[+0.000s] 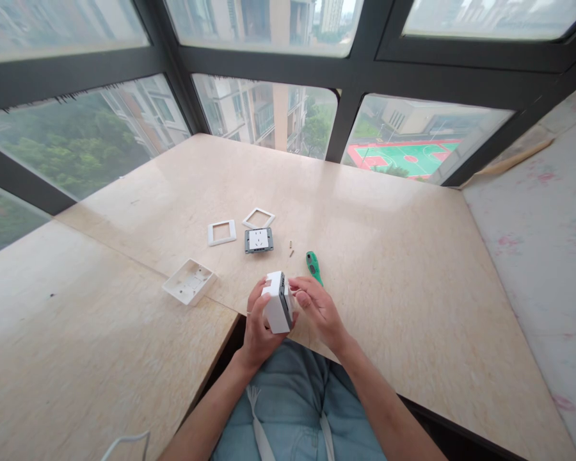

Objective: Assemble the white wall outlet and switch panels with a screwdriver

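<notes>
Pale beige tabletop [388, 256] with a glossy, marble-like finish, wrapped around a bay of windows and cut away at the near edge. Large panes [264, 115] set in dark frames [345, 70], angled around the corner. Soft, overcast daylight, faintly reflected on the polished surface. Outside, far below: green treetops [77, 147] at left, tall apartment blocks [249, 19] in the middle, a green and red sports court [408, 157] at right. At the right edge, a pale cloth with faint pink flowers [542, 243].
</notes>
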The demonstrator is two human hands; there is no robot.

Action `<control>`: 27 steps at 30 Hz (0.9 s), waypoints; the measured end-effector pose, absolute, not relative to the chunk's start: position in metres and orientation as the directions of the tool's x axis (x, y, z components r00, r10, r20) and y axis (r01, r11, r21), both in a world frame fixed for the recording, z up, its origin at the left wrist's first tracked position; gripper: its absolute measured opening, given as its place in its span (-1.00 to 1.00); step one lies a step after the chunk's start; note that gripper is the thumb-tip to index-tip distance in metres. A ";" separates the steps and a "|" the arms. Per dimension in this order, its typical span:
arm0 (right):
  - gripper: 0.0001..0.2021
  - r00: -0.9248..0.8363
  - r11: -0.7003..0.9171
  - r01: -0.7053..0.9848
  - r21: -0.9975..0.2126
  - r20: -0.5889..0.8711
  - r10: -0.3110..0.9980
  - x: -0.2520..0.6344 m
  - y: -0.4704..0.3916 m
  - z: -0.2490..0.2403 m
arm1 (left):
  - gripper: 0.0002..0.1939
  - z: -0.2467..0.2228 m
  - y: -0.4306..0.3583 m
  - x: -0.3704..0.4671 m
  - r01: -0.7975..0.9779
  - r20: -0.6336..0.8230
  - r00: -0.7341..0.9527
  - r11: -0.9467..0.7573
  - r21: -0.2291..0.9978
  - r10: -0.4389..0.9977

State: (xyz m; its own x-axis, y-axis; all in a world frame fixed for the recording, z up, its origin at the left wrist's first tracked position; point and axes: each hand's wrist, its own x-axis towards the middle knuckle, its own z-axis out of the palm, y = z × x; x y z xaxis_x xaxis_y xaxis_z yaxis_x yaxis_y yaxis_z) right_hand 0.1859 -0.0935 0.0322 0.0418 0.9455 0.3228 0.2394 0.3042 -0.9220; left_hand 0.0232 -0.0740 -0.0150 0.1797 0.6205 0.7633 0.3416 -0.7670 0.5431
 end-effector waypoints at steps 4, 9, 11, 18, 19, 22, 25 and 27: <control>-0.69 0.185 0.272 0.451 -0.850 0.387 0.903 0.210 -0.094 0.036 | -0.06 -0.019 -0.084 0.033 0.229 0.628 0.043 -0.620 0.751 0.777; -0.56 0.285 -0.042 0.729 -0.683 0.248 0.926 0.237 -0.076 0.032 | -0.04 -0.017 -0.086 0.029 0.107 0.280 -0.033 -0.276 0.955 0.959; -0.47 0.267 -0.156 0.786 -0.598 0.101 0.958 0.238 -0.065 0.031 | -0.06 -0.012 -0.083 0.024 -0.026 0.128 0.002 -0.128 0.991 0.992; -0.81 0.255 -0.248 0.810 -0.532 -0.063 0.965 0.225 -0.041 0.042 | -0.16 0.023 -0.077 0.013 -0.560 -0.286 0.260 0.386 0.733 0.922; -0.86 0.256 -0.250 0.796 -0.551 -0.068 0.964 0.225 -0.039 0.043 | -0.20 0.027 -0.077 0.013 -0.593 -0.307 0.284 0.418 0.688 0.908; -0.97 0.249 -0.244 0.726 -0.643 -0.085 0.965 0.230 -0.039 0.046 | -0.26 0.032 -0.077 0.014 -0.641 -0.346 0.323 0.472 0.605 0.881; -0.94 0.247 -0.237 0.593 -0.769 -0.107 0.963 0.241 -0.046 0.053 | -0.24 0.031 -0.077 0.014 -0.657 -0.371 0.357 0.513 0.553 0.857; -0.81 0.261 -0.226 0.489 -0.843 -0.105 0.960 0.249 -0.054 0.062 | -0.25 0.031 -0.077 0.014 -0.660 -0.383 0.375 0.533 0.529 0.844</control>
State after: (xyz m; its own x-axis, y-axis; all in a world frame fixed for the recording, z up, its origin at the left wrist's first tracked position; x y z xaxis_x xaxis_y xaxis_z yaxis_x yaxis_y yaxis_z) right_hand 0.2495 -0.0540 0.0619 0.2611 0.9595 -0.1054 0.4887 -0.2255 -0.8428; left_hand 0.0139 -0.0765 0.0309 0.3746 0.8443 -0.3831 -0.6602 0.5331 0.5292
